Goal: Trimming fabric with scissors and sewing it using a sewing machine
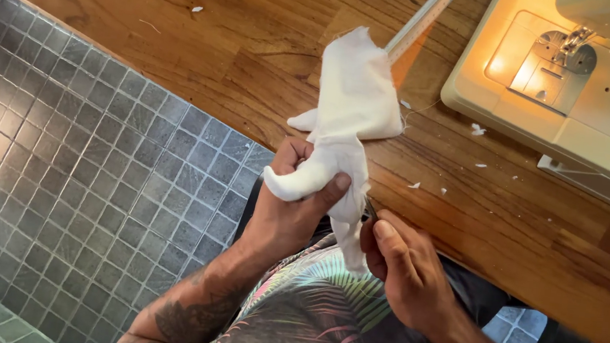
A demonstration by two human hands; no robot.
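Left hand: your left hand [293,209] is closed around the white cloth piece [347,115], thumb pressed across its front and fingers [287,158] curled behind it.
Right hand: your right hand [405,269] is closed, thumb and fingertips pinched on the narrow lower tail of the cloth; a thin dark tip shows just above your thumb, too small to tell what it is.
Cloth: it runs from your right fingertips up through your left grip, then spreads wide beyond your left fingers and lies on the wooden table [207,20].
Ruler: a pale measuring stick [425,16] lies on the table past the cloth's far edge, slanting away from your fingers.
Sewing machine: a cream sewing machine [601,99], its lamp lit, stands well beyond your right fingers.
Scraps: small white scraps [478,129] lie on the wood between your right hand and the machine.
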